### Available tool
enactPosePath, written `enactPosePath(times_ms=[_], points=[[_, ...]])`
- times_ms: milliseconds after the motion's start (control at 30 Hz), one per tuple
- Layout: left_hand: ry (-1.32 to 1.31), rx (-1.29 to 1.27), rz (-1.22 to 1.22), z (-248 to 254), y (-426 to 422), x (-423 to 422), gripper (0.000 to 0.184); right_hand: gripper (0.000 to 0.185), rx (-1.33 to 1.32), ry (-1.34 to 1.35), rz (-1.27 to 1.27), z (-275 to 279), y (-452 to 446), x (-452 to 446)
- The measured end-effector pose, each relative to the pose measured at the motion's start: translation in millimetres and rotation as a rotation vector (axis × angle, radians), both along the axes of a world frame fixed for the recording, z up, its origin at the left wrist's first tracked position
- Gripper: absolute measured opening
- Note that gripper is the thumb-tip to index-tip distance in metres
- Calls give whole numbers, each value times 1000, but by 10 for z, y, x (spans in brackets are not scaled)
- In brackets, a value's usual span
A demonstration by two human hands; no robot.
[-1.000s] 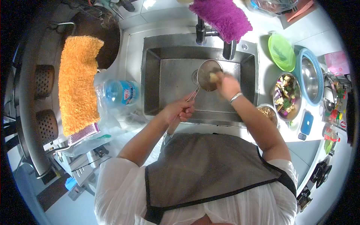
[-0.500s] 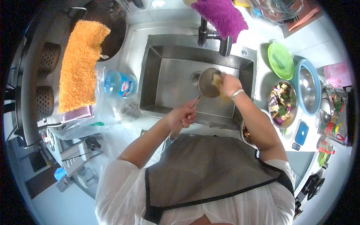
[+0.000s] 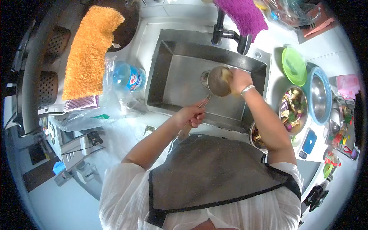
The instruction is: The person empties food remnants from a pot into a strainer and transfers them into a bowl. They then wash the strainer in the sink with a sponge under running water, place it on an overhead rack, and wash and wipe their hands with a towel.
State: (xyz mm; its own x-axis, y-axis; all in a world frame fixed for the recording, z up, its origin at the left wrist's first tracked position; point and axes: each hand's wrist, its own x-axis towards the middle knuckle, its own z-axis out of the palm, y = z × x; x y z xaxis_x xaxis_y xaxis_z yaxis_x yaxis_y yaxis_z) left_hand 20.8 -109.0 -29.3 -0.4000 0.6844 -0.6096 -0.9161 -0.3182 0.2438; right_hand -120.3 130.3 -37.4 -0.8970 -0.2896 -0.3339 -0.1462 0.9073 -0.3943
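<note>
Long-handled scoop, round and greyish, seen in the head view against the floor of a metal sink, just to the right of the drain. Touching the sink floor or lifted clear of it: cannot tell. Also too blurred to say whether mesh or solid.

Gripped by its thin handle in the left hand, with fingers curled closely round, near the sink's front edge. At the scoop's opposite side, right hand, turned down toward the rim, with a blurred yellowish thing at the fingertips; cannot tell whether pinching it or merely pressing on it. Round the right wrist, 1 silvery bracelet.

Along the sink's far edge, a dark tap, with a fluffy purple cloth hung over it. To the right, on the white counter, chopped vegetables in a metal bowl, a light green basket, and a blue basket around another metal bowl. Partly hidden by the right forearm, 1 smaller bowl with brownish contents. To the left, a blue-tinted bottle, lying near the sink, and a shaggy orange cloth beyond.
</note>
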Motion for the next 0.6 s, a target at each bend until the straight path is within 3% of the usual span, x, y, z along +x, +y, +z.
enactPosePath(times_ms=[33, 133, 233, 267, 300, 367, 400, 433, 500, 600], points=[[0, 23, -2, 8, 15, -22, 49, 36, -123, 123, -90, -12, -68, 24], [-37, 112, 6, 12, -43, -119, 47, 38, -591, -56, 2, -233, -167, 234], [-95, 165, 26, -22, -153, -165, 46, 36, -85, -163, 315, -137, 168, 106], [-91, 122, 25, 7, -92, -99, 45, 37, 136, -141, 199, -26, 167, 56], [-86, 81, 23, 28, -41, -64, 45, 36, 57, -28, 17, -48, 139, 20], [-65, 119, -34, 40, 14, -126, 44, 34, -144, 274, -86, -51, -40, 107], [-55, 137, -58, 47, 22, -154, 44, 30, -385, 331, -143, -31, -182, 236], [-66, 148, -55, 58, -2, -169, 44, 31, -515, 278, -4, -203, -167, 241], [-93, 167, -46, 76, -74, -175, 44, 30, -321, -181, 169, -157, 46, 129], [-94, 66, 1, -45, -82, -123, 43, 28, -49, -24, -167, -152, 88, 59]])
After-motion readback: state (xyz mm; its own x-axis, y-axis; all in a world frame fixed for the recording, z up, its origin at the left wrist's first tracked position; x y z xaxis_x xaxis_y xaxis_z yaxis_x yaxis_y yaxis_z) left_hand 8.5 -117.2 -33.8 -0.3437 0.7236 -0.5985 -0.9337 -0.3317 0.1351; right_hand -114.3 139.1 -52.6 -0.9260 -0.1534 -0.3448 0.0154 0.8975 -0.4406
